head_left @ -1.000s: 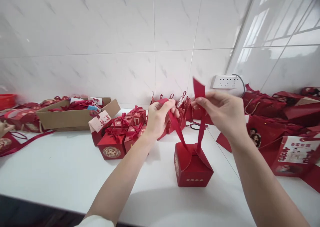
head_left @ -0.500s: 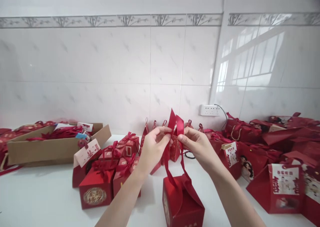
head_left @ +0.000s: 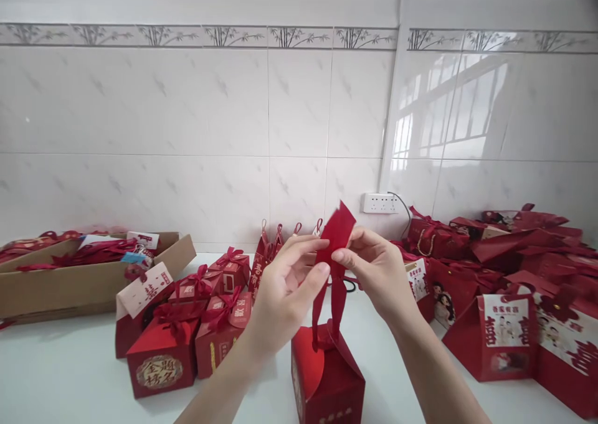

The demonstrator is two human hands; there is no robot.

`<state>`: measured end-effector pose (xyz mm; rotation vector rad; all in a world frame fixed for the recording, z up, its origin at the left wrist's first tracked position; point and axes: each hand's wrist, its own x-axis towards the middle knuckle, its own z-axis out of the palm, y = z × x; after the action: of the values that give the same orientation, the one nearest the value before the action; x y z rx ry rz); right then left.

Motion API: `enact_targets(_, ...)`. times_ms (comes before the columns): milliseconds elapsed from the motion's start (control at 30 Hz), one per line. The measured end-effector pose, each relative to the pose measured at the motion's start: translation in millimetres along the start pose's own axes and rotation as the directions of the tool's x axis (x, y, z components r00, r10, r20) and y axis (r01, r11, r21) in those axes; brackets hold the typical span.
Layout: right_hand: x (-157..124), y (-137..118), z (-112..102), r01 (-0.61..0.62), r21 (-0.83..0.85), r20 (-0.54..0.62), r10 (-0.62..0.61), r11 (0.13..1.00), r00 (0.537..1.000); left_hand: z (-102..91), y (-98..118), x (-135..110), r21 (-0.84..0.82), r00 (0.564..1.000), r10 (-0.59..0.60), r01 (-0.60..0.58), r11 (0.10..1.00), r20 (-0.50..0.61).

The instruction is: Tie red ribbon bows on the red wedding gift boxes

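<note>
Entry, all places read from the red box [head_left: 327,380].

- red box: base and lower front cut by the bottom edge; the gold print there is only partly in frame and unreadable.
- ribbon [head_left: 337,232], above the box: the stretch pinched between left grip [head_left: 284,293] and right grip [head_left: 378,274] is covered by fingertips. Crossed or knotted: cannot tell.
- Both forearms leave the frame at the bottom, either side of the box.
- cardboard carton [head_left: 75,287], far left of the box: left end cut off; its contents are a red tangle that cannot be separated.
- printed bags [head_left: 560,343], far right of the box: outermost one cut by the edge.
- small boxes [head_left: 219,330], left of the box: label characters too small to read.
</note>
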<state>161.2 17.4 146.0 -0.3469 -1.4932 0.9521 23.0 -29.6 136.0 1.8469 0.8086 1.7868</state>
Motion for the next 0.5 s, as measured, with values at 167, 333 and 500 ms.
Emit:
enact_targets(167,-7.8,-4.7,7.9,0.096,-0.158,-0.059,-0.107,0.983,0.993,3.8,3.9,-4.4,0.077,0.998,-0.041,0.037,0.996,0.048)
enact_targets(333,-6.4,-0.4,9.8,0.055,-0.173,-0.145,-0.08,0.983,0.986,-0.1,3.0,1.1,0.056,0.996,-0.067,0.064,0.996,0.054)
enact_targets(500,-2.6,0.3,6.6,-0.099,-0.044,-0.02,0.098,0.994,0.995,-2.9,-0.5,4.6,-0.036,0.979,-0.191,0.194,0.98,0.07)
